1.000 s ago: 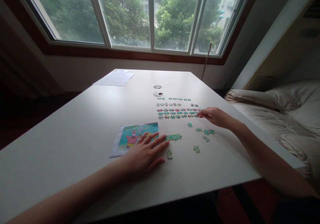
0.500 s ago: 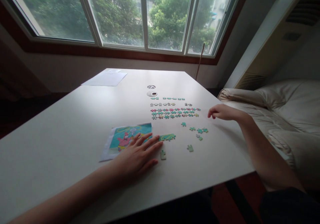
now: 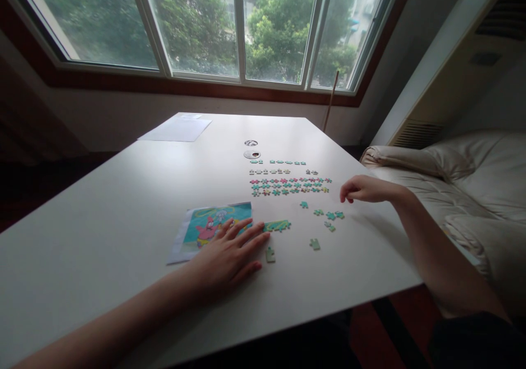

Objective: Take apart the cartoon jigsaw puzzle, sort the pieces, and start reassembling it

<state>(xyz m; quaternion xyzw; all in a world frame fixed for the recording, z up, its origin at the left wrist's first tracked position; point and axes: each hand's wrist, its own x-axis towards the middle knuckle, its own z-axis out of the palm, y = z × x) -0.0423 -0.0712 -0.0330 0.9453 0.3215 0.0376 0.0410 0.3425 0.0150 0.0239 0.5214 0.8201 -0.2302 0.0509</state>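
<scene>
My left hand [image 3: 230, 253] lies flat with its fingers spread, holding nothing. It covers the lower right of a picture sheet [image 3: 201, 223] showing a cartoon starfish. Its fingertips reach a short joined strip of green puzzle pieces [image 3: 278, 226]. A single green puzzle piece [image 3: 270, 255] lies just right of the left thumb. My right hand [image 3: 364, 188] is loosely curled at the right of the rows of puzzle pieces [image 3: 290, 186], fingertips pointing down. No piece shows in its fingers. Several loose pieces [image 3: 331, 215] lie in front of it, apart from the hand.
The white table [image 3: 107, 210] extends towards the window. Two round badge-like discs [image 3: 252, 154] lie behind the rows. White paper [image 3: 176, 130] rests at the far left corner. A cream leather sofa [image 3: 456, 166] stands beside the table's right edge.
My right hand has shifted slightly left towards the rows, its fingers a little more curled. My left hand stays on the sheet. The whole view has moved slightly.
</scene>
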